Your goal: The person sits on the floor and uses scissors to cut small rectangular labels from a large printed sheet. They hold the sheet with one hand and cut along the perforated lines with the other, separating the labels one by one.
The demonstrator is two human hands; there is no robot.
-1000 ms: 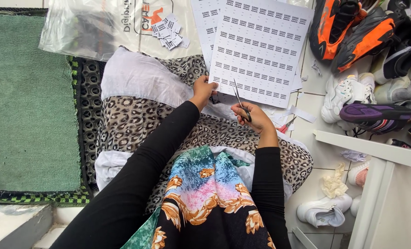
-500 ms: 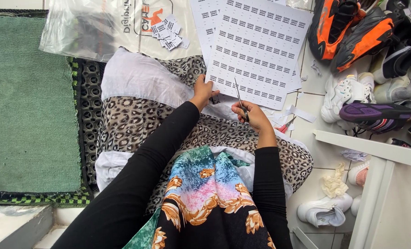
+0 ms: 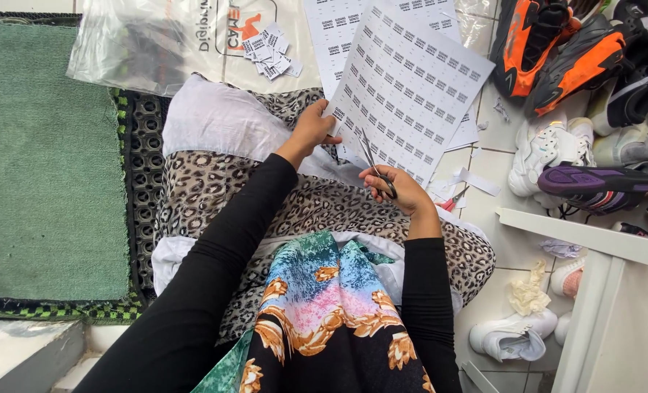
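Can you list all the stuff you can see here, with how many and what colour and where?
label sheet: one held, white with dark printed rows, top middle; more sheets lie under it
scissors: one pair, dark, cutting into the sheet's lower edge
cut labels: small pile, white, on the plastic bag
plastic bag: one, clear, top left
mat: one, green, left
leopard-print cloth: brown and black, over the lap
paper strips: a few, white, on the tiled floor
shoes: many, orange, black, white, purple, right side
white shoe: one, bottom right
left hand: holds the sheet's left edge
right hand: holds the scissors
sleeves: two, black
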